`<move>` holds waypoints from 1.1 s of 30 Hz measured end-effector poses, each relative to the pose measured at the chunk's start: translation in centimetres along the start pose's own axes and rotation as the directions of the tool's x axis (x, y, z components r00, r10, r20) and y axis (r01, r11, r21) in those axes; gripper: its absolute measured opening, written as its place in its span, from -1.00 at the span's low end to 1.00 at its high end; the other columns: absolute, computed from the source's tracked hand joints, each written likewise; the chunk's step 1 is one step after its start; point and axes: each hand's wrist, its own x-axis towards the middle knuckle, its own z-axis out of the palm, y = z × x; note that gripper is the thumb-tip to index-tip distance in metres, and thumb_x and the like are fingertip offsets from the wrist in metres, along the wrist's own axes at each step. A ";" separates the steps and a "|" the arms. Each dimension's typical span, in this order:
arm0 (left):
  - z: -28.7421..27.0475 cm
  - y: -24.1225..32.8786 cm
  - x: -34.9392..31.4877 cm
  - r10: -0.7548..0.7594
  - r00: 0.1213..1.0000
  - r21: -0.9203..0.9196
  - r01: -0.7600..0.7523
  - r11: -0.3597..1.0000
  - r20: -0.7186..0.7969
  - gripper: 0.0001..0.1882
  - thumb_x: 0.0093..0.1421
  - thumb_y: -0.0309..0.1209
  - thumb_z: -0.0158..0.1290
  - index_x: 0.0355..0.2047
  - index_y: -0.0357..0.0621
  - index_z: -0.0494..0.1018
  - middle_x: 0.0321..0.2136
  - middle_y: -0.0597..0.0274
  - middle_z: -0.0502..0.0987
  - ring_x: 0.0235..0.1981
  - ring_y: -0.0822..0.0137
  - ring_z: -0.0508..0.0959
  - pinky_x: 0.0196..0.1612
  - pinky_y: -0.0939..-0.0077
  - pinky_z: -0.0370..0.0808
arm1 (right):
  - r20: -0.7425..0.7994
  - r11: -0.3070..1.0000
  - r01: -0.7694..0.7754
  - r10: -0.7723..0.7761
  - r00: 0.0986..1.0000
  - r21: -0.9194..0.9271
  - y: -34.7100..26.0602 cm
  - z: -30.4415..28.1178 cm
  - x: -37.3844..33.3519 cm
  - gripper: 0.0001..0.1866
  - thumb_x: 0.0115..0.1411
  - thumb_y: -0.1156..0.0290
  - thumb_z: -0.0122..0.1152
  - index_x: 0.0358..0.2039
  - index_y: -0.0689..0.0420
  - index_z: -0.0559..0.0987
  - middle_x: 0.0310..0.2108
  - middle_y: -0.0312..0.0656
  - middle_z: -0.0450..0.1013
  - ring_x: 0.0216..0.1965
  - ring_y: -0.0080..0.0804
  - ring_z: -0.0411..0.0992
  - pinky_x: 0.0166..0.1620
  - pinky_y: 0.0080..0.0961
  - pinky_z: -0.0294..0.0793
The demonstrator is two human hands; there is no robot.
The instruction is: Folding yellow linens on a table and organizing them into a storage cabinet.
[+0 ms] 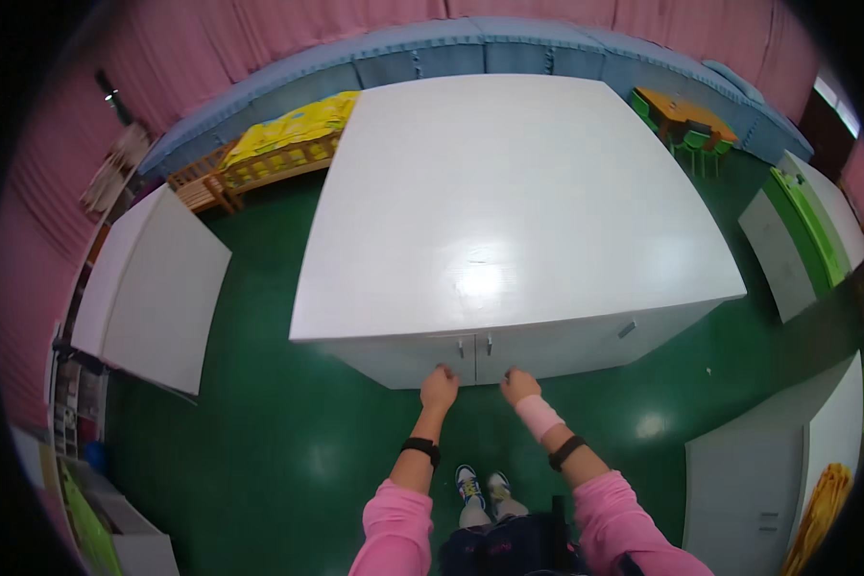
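Before me stands a wide white cabinet [518,192] with a glossy flat top. Two of its front doors meet at a narrow seam, with a small metal handle [461,348] on the left door and another handle [490,344] on the right door. My left hand [440,388] is closed, just below and left of the left handle. On the other side of the seam, my right hand [521,386] is closed too, below the right handle. Both handles show above my fingers. Whatever my fingers hold, if anything, is hidden.
A white cabinet [168,288] stands at the left, and a grey-white one [749,490] at the lower right. Behind are a wooden bed with yellow bedding [293,132], a blue-covered row [394,67], and an orange table [682,110] with green chairs. The floor [288,461] is green.
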 end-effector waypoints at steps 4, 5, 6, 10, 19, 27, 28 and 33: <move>3.4 3.3 5.9 0.019 0.999 0.152 -0.013 0.988 -0.035 -0.69 0.07 -0.20 -0.04 -0.33 -0.19 0.46 -0.38 -0.03 0.51 -0.29 -0.02 0.49 -0.22 0.12 0.42 | -0.139 0.997 -0.041 0.033 0.990 -0.058 -2.2 2.0 5.2 -0.69 0.00 0.22 0.07 -0.30 0.17 0.46 -0.29 0.05 0.44 -0.25 0.00 0.41 -0.16 -0.19 0.41; 3.7 4.2 6.5 -0.022 0.999 0.148 0.027 0.989 -0.032 -0.70 0.07 -0.22 -0.05 -0.37 -0.21 0.46 -0.40 -0.07 0.51 -0.31 -0.03 0.49 -0.23 0.11 0.42 | -0.130 0.997 -0.059 0.052 0.990 -0.049 -2.4 1.7 6.3 -0.69 0.02 0.21 0.05 -0.31 0.16 0.46 -0.31 0.04 0.45 -0.26 -0.01 0.42 -0.18 -0.18 0.42; 3.5 4.2 6.8 -0.022 1.000 0.156 0.024 0.988 -0.014 -0.70 0.07 -0.22 -0.05 -0.37 -0.21 0.46 -0.40 -0.07 0.51 -0.31 -0.03 0.49 -0.23 0.11 0.42 | -0.114 0.997 -0.073 0.069 0.991 -0.034 -3.2 1.6 7.0 -0.70 0.04 0.20 0.03 -0.32 0.15 0.46 -0.33 0.03 0.45 -0.27 -0.02 0.43 -0.20 -0.17 0.43; 3.9 2.8 6.2 0.016 0.996 0.178 0.000 0.984 -0.088 -0.70 0.08 -0.21 -0.03 -0.47 -0.24 0.46 -0.53 -0.02 0.51 -0.45 -0.01 0.51 -0.31 0.17 0.45 | -0.167 0.995 -0.067 0.054 0.985 -0.074 -3.9 2.1 7.5 -0.72 0.08 0.18 -0.03 -0.36 0.12 0.48 -0.50 0.00 0.46 -0.41 -0.03 0.45 -0.31 -0.14 0.45; 0.8 -3.8 -6.3 0.354 0.934 0.404 -0.307 0.862 -0.045 -0.78 -0.02 -0.22 0.03 -0.53 -0.11 0.48 -0.68 0.08 0.47 -0.56 0.03 0.49 -0.21 0.12 0.39 | -0.136 0.980 0.119 -0.141 0.981 -0.161 6.2 3.2 -6.8 -0.81 -0.05 0.24 0.07 -0.52 0.08 0.53 -0.55 -0.09 0.45 -0.46 -0.13 0.45 -0.40 -0.21 0.46; -12.7 -28.7 -20.7 0.046 0.993 0.493 -0.096 0.865 0.113 -0.73 -0.04 -0.24 0.01 -0.37 -0.10 0.50 -0.42 0.17 0.54 -0.36 0.18 0.52 -0.27 0.30 0.41 | 0.187 0.932 -0.099 0.172 0.967 -0.349 23.1 -3.1 -18.2 -0.72 -0.02 0.14 0.02 -0.39 0.01 0.57 -0.43 -0.07 0.49 -0.36 -0.10 0.48 -0.32 -0.25 0.47; -13.6 -32.1 -21.5 -0.206 0.978 0.419 0.176 0.891 0.028 -0.75 -0.03 -0.29 0.03 -0.40 -0.21 0.49 -0.48 0.07 0.53 -0.44 0.10 0.53 -0.38 0.28 0.45 | 0.107 0.949 -0.221 0.250 0.962 -0.224 26.3 -3.5 -19.1 -0.69 0.00 0.12 0.01 -0.36 0.03 0.57 -0.40 -0.05 0.49 -0.33 -0.08 0.47 -0.29 -0.26 0.46; -18.3 -41.2 -23.0 -0.462 0.843 -0.602 0.222 0.767 -0.278 -0.72 0.02 -0.36 0.03 -0.30 -0.31 0.43 -0.45 0.10 0.53 -0.46 0.15 0.55 -0.41 0.28 0.48 | -0.106 0.873 -0.365 0.417 0.903 0.323 41.1 -3.0 -22.3 -0.66 0.03 0.16 0.05 -0.33 0.17 0.55 -0.36 -0.05 0.50 -0.31 -0.17 0.49 -0.27 -0.32 0.45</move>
